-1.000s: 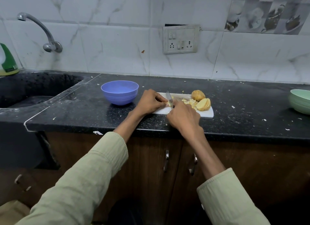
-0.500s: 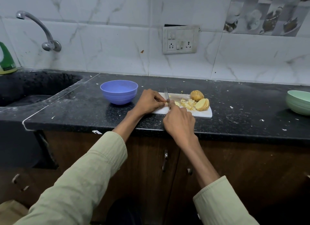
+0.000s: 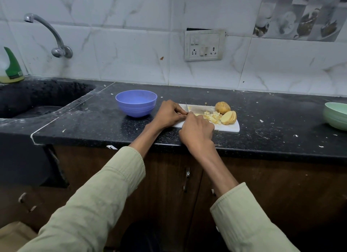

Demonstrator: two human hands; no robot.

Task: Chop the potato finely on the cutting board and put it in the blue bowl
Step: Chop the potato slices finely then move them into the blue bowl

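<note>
Head view: right hand (image 3: 196,130) curled round knife (image 3: 186,107), left hand (image 3: 169,113) fingers pinching potato bit.

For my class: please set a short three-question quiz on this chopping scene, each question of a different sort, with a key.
1. True or false: the blue bowl already holds chopped potato.
2. Which hand holds the knife? A) left hand B) right hand
3. Fill in: the sliced potato half lies on the white ____.

Key: 1 false, it looks empty; 2 B; 3 cutting board.
</note>
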